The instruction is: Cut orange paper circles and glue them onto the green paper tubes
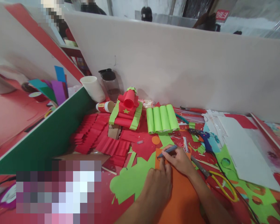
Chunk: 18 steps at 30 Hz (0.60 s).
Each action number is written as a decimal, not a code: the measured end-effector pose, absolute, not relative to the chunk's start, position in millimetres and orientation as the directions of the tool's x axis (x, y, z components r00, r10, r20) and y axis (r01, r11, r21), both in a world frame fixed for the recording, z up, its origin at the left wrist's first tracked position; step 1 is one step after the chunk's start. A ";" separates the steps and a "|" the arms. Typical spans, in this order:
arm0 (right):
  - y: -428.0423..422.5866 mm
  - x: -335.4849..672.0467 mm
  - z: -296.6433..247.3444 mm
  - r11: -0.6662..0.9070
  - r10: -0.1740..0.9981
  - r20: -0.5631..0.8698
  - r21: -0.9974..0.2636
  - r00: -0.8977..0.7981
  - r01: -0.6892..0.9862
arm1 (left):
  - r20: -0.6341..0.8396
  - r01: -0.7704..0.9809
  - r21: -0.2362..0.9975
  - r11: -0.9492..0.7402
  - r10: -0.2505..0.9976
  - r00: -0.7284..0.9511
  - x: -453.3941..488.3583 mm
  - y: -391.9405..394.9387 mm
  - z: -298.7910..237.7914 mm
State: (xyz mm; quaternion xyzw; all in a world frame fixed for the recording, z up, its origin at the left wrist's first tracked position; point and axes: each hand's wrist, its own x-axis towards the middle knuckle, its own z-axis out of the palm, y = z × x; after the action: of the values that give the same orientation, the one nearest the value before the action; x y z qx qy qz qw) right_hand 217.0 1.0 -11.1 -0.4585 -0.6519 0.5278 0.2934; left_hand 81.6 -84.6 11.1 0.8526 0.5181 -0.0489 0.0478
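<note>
Now, pen [170,150] in fingers [169,158], cup [93,88] beside bottle [111,86]

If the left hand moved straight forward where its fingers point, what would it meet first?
The left hand would probably first meet the grey pen in the right hand, though the depth between them is unclear.

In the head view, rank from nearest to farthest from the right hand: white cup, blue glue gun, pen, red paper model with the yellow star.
1. Pen: in the right hand.
2. Blue glue gun: ahead, to the right.
3. Red paper model: ahead, to the left.
4. White cup: farther left, at the back.
</note>
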 end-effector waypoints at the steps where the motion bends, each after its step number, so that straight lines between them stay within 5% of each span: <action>1: 0.8 217.0 -11.5 0.025 0.911 -0.098 -0.957 -0.401 0.290 | -0.139 0.890 0.032 -0.454 0.880 0.454 81.3 -84.2 11.9; 18: 0.2 217.0 -13.8 0.014 0.932 -0.096 -0.954 -0.350 0.300 | -0.208 0.901 0.087 -0.425 0.877 0.433 78.7 -78.9 18.7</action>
State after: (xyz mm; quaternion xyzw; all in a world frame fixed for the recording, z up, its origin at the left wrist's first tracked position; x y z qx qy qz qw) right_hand 217.0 0.2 -13.8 -0.4797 -0.6418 0.5127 0.3083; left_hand 78.7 -78.9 18.7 0.8414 0.5283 -0.0656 0.0928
